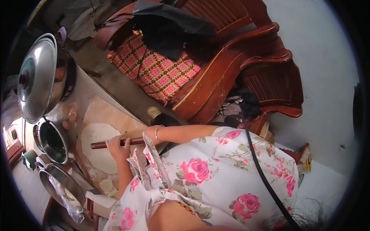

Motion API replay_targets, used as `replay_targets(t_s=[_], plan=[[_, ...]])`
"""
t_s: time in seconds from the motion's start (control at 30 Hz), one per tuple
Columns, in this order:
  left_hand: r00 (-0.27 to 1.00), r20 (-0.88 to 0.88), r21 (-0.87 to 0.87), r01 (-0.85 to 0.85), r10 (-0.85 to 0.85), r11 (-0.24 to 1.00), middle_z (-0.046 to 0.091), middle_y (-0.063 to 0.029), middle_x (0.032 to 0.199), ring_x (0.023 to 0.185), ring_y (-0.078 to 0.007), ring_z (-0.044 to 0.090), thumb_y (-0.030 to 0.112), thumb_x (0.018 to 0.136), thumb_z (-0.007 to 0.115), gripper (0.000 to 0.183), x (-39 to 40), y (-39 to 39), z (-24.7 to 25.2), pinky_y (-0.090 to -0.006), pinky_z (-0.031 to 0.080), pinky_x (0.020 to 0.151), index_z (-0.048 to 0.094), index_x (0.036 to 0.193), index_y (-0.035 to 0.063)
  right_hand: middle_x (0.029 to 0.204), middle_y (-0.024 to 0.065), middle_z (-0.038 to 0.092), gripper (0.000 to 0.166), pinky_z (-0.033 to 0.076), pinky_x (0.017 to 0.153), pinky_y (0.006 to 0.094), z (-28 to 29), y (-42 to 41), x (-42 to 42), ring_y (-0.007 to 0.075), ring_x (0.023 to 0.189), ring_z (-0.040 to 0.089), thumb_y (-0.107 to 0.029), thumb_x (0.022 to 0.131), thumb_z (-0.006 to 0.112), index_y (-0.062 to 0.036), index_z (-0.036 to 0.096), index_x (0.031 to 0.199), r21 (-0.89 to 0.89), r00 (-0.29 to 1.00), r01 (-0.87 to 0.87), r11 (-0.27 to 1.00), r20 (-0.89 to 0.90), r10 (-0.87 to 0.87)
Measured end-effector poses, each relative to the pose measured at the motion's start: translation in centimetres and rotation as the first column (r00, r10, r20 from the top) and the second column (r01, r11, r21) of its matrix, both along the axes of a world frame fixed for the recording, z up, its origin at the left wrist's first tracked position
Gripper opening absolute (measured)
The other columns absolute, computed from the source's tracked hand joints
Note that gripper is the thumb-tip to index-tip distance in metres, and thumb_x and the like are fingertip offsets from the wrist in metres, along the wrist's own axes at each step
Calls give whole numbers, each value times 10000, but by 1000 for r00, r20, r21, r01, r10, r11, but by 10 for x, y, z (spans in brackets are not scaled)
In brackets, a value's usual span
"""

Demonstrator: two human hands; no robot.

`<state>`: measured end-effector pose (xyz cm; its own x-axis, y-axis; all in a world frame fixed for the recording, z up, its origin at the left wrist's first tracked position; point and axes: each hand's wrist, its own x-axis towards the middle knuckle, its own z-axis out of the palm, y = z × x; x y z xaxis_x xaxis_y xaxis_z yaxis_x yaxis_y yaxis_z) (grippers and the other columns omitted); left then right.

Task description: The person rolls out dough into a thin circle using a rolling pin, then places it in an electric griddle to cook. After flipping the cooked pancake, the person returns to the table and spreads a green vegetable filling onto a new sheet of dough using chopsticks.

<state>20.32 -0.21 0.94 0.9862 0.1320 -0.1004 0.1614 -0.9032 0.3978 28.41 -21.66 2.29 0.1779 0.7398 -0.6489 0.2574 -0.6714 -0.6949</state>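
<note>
A dark brown wooden rolling pin lies across a large, thin sheet of dough. My left hand is on the pin over the dough's edge, fingers and thumb curled round it. At the pin's other end is my right hand, with a bracelet on the wrist; a flowered ribbon of my blouse covers part of its grip. Under the dough is a floured wooden board. A small leftover piece of dough sits at the board's lower edge.
Eggs lie beside the board. Beyond them stand a large lidded steel pot, a bowl of dark greens and a metal basin with a plastic bag. A wooden settee bears a checked knitted cover.
</note>
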Motion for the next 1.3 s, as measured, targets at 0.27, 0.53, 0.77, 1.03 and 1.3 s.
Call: replay_targets(t_s=[0.27, 0.53, 0.77, 1.03, 1.3], plan=[[1000, 23, -30, -20, 21, 999, 657, -96, 928, 947, -303, 594, 264, 748, 726, 230, 4, 18, 10, -497, 387, 955, 688, 918, 115, 950, 175, 676, 445, 514, 798, 442, -25, 22, 6, 350, 934, 648, -455, 746, 678, -105, 639, 1019, 47, 999, -12, 999, 52, 10], [980, -33, -102, -201, 198, 974, 626, -62, 1197, 1249, -293, 483, 298, 790, 691, 296, -36, 53, -5, -529, 291, 1092, 684, 1044, 145, 889, 163, 669, 335, 513, 748, 464, -14, 99, -20, 354, 843, 653, -330, 784, 673, -103, 556, 1000, -120, 946, -111, 986, 291, 142], [935, -48, -58, -353, 351, 934, 522, -54, 1358, 1346, -297, 374, 299, 812, 686, 405, -78, 88, -16, -525, 244, 1125, 620, 1186, 156, 840, 127, 629, 323, 507, 665, 456, -43, 108, -66, 356, 770, 626, -295, 764, 709, -109, 531, 958, 158, 854, -159, 974, 517, 56], [951, -114, -22, -293, 288, 956, 286, -47, 1534, 1443, -276, 181, 365, 847, 647, 619, -125, 87, -45, -505, 172, 1160, 446, 1402, 178, 933, 139, 559, 378, 472, 696, 442, -58, 75, -102, 352, 827, 578, -305, 724, 733, -95, 537, 970, 155, 819, -143, 978, 573, 29], [961, -213, -79, -197, 176, 977, 284, -55, 1531, 1438, -293, 188, 346, 852, 639, 626, -192, 86, -27, -499, 180, 1159, 424, 1407, 154, 923, 137, 554, 382, 471, 729, 428, -66, 72, -134, 340, 878, 561, -279, 721, 728, -94, 552, 1005, 162, 796, -217, 963, 600, 78]])
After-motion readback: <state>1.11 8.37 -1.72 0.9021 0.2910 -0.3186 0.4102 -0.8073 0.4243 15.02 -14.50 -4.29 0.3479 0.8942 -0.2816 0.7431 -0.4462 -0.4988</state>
